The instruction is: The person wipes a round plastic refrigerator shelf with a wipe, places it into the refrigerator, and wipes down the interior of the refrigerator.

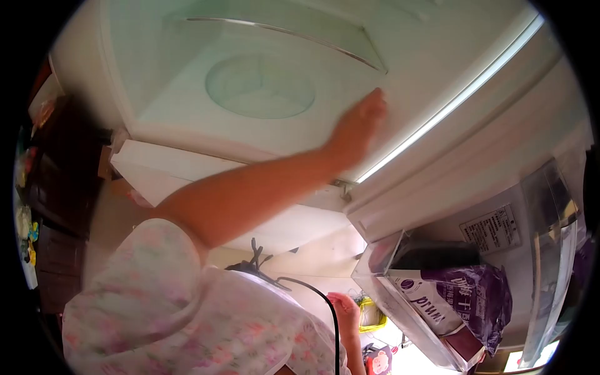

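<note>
My left arm reaches across the open refrigerator. My left hand (pixel 367 117) is in front of its pale interior, near the lower right end of a shelf edge with a metallic strip (pixel 281 29). Its fingers look bunched together, slightly blurred; anything inside them is hidden. Left of that hand, a round glass-like disc shape (pixel 260 85) shows through the greenish surface. Down low, my right hand (pixel 345 307) hangs beside the floral top (pixel 250 319), its fingers apart and partly bent, with nothing visible in them. A black cord (pixel 331 306) passes just left of it.
The refrigerator door stands open at right. Its clear door bin (pixel 400 300) holds a purple and white prune bag (pixel 465 300). A white drawer front (pixel 169 165) sits below the interior. Dark wooden cabinets (pixel 59 250) are at left, and a yellow basket (pixel 373 314) lies beyond my right hand.
</note>
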`<state>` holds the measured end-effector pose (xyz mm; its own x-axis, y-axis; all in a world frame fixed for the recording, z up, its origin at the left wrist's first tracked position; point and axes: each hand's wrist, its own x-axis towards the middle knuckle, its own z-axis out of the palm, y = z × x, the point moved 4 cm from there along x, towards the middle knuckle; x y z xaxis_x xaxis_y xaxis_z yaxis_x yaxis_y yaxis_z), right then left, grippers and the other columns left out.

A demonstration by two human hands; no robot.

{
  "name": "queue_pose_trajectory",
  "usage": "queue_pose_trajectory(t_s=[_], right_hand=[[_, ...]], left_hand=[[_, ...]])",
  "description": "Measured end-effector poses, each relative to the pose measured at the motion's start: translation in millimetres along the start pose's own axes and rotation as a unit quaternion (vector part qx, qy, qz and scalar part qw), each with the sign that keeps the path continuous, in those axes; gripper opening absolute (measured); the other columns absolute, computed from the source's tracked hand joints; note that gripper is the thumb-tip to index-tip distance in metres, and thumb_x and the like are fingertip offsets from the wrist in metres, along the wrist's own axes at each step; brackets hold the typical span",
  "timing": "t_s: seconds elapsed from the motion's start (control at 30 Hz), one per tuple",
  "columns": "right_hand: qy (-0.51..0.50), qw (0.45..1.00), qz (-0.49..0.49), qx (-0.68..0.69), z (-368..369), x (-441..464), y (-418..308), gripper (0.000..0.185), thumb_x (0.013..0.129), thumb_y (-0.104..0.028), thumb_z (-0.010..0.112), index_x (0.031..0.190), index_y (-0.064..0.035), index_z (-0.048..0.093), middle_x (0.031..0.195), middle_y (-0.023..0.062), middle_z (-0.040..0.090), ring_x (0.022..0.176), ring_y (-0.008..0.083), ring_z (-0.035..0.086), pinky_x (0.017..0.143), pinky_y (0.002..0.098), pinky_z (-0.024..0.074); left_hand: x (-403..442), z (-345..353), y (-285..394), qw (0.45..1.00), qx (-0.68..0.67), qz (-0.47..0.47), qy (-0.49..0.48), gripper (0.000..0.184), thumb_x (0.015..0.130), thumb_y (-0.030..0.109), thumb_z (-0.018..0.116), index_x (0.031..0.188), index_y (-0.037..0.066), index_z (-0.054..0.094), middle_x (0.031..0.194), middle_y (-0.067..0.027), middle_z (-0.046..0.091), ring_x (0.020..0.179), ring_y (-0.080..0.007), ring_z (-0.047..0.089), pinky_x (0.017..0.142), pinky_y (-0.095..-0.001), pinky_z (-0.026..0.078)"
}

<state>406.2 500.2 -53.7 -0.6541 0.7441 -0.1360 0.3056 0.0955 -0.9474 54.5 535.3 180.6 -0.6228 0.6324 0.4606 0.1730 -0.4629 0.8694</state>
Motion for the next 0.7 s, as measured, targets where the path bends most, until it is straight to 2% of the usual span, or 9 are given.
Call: queue_pose_trajectory(t_s=[0.03,0.1,0.23,0.3,0.37,0.53,0.57,0.63,0.7], right_hand=[[-0.006,1.000,0.026,0.013,1.6,-3.6,7.7,0.019,0.090,0.004,0.050,0.098,-0.0003,0.067,0.088,0.0065,0.068,0.078,0.0130,0.065,0.071,0.0243,0.0504],[-0.017,0.999,0.025,0.022,8.9,-12.0,4.4,0.019,0.091,0.004,0.050,0.098,-0.0001,0.067,0.089,0.0065,0.068,0.079,0.0127,0.065,0.071,0.0243,0.0504],[-0.024,0.999,0.042,0.004,16.9,-21.8,5.6,0.018,0.091,0.005,0.050,0.098,0.0002,0.067,0.089,0.0070,0.068,0.080,0.0127,0.065,0.072,0.0241,0.0504],[-0.027,0.999,0.019,0.001,15.5,-19.7,-4.4,0.018,0.091,0.005,0.050,0.098,0.0004,0.067,0.089,0.0072,0.068,0.080,0.0133,0.065,0.073,0.0244,0.0509],[-0.007,0.999,0.031,0.042,11.1,-15.2,-11.0,0.018,0.091,0.005,0.050,0.098,0.0008,0.066,0.089,0.0080,0.068,0.081,0.0139,0.066,0.074,0.0246,0.0513],[0.009,0.996,0.049,0.073,8.3,-20.4,-0.1,0.018,0.093,0.002,0.050,0.102,0.0005,0.065,0.090,0.0073,0.069,0.082,0.0147,0.067,0.073,0.0249,0.0515],[0.010,0.996,0.050,0.072,8.0,-23.1,-0.9,0.018,0.093,0.002,0.050,0.102,0.0005,0.065,0.090,0.0073,0.069,0.082,0.0147,0.067,0.073,0.0249,0.0515],[-0.016,0.995,0.045,0.087,15.0,-21.9,-2.4,0.017,0.093,0.001,0.051,0.102,0.0000,0.065,0.090,0.0072,0.069,0.082,0.0144,0.067,0.073,0.0249,0.0516],[-0.027,0.997,0.051,0.057,18.0,-21.7,4.3,0.016,0.094,-0.001,0.052,0.102,-0.0009,0.066,0.090,0.0070,0.069,0.082,0.0142,0.067,0.074,0.0248,0.0517]], left_hand=[[-1.2,20.5,-7.1,0.989,0.107,0.098,0.025,0.065,0.100,0.044,0.035,0.146,-0.001,0.022,0.151,-0.0194,0.026,0.141,-0.0284,0.023,0.114,-0.0354,0.018],[-8.4,31.4,-15.2,0.987,0.136,0.073,0.038,0.081,0.097,0.052,0.035,0.146,-0.006,0.009,0.154,-0.0230,0.011,0.144,-0.0308,0.009,0.116,-0.0364,0.011],[-2.5,18.4,-47.0,0.986,0.151,-0.059,0.033,0.094,0.093,0.065,0.028,0.144,-0.011,0.006,0.152,-0.0264,0.013,0.143,-0.0329,0.012,0.116,-0.0372,0.013],[7.1,11.9,-58.9,0.969,0.115,-0.219,0.006,0.102,0.088,0.073,0.021,0.145,-0.010,0.004,0.153,-0.0256,0.010,0.144,-0.0332,0.011,0.116,-0.0367,0.012],[18.4,21.7,-44.6,0.972,0.098,-0.211,0.041,0.103,0.086,0.076,0.015,0.146,-0.007,0.005,0.154,-0.0233,0.011,0.144,-0.0316,0.012,0.116,-0.0364,0.012],[40.9,28.9,-8.1,0.994,0.011,0.018,0.111,0.087,0.094,0.061,0.030,0.143,-0.011,0.019,0.150,-0.0279,0.020,0.141,-0.0409,0.015,0.116,-0.0382,0.015],[39.0,23.1,-28.3,0.994,0.009,0.017,0.111,0.087,0.094,0.061,0.030,0.143,-0.011,0.019,0.150,-0.0279,0.020,0.141,-0.0409,0.015,0.116,-0.0382,0.015],[36.1,10.0,-87.7,0.980,-0.040,-0.194,0.034,0.090,0.093,0.062,0.032,0.143,-0.010,0.016,0.151,-0.0280,0.016,0.142,-0.0403,0.012,0.116,-0.0390,0.013],[21.6,15.7,-76.7,0.978,0.014,-0.206,0.018,0.094,0.091,0.066,0.029,0.145,-0.009,0.010,0.153,-0.0252,0.010,0.143,-0.0353,0.008,0.116,-0.0371,0.011]])
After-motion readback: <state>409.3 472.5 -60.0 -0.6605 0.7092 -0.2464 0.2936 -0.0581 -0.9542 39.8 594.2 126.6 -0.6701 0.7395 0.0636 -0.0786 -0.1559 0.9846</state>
